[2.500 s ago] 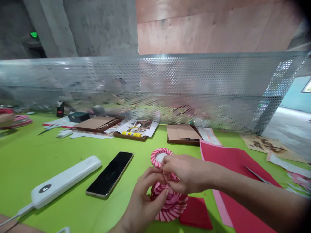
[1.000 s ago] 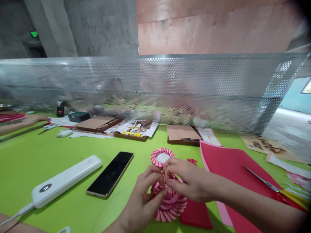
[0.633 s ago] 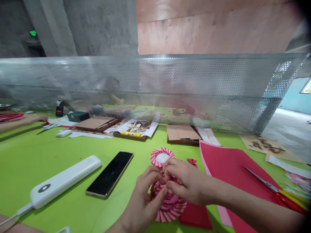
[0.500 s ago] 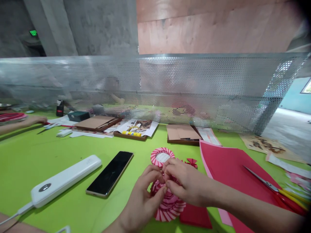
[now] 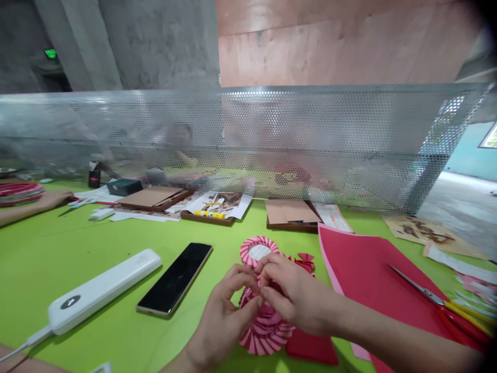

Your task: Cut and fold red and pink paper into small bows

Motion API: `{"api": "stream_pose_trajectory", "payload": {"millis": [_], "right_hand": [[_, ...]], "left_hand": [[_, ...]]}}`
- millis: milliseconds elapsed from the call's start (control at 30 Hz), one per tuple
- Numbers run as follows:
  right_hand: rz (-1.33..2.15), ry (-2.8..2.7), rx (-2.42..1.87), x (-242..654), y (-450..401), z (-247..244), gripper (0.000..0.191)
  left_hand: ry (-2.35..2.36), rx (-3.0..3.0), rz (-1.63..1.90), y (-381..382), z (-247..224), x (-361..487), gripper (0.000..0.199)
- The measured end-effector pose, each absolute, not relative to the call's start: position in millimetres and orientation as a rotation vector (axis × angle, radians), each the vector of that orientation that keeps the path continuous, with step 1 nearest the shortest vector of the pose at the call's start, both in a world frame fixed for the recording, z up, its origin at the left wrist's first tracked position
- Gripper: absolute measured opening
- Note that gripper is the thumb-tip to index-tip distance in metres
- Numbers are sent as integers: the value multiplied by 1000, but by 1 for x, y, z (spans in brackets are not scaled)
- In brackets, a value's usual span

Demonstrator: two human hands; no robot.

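Note:
A pink and red paper flower (image 5: 266,339) with a pleated, striped outer edge lies on the green table, partly covered by my hands. My left hand (image 5: 229,311) hovers over its upper part, thumb and forefinger pinched together. From the right, my right hand (image 5: 291,290) meets it fingertip to fingertip, also pinching. What they hold between them is too small and hidden to make out. Just beyond is a striped paper ring (image 5: 248,250) with a white centre. Small folded red paper pieces (image 5: 306,260) are beside the right hand, and a flat red paper piece (image 5: 313,348) lies below it.
Red paper sheets (image 5: 365,269) with open scissors (image 5: 435,298) on top lie right. A phone (image 5: 175,278) and white power bank (image 5: 104,290) are left. Trays with cardboard (image 5: 293,211) and a glue stick (image 5: 209,214) stand before a perforated metal screen (image 5: 272,129). Another person's hand (image 5: 54,199) is far left.
My fingertips have shifted slightly left and stay pinched together over the flower. The other person's hand at far left has moved slightly. The view has drifted a little.

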State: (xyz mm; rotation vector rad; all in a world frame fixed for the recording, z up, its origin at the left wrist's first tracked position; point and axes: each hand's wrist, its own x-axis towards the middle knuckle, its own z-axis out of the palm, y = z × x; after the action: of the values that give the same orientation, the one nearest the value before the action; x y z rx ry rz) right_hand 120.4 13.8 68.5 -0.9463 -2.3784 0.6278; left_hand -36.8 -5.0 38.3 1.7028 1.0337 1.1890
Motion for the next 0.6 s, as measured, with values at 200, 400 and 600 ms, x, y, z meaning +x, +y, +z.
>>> {"api": "stream_pose_trajectory", "payload": {"millis": [200,400,600], "right_hand": [[589,-2347,-931,117,16,63,9],[616,-2291,-878,120,17,55,9],[652,-2265,-834,123,19,54,8]], "left_hand": [[1050,1729,1204,-3,37,-37,6],[1167,1784,1127,-4,43,-37,4],[1110,1765,1085,-2,44,-41,11]]}}
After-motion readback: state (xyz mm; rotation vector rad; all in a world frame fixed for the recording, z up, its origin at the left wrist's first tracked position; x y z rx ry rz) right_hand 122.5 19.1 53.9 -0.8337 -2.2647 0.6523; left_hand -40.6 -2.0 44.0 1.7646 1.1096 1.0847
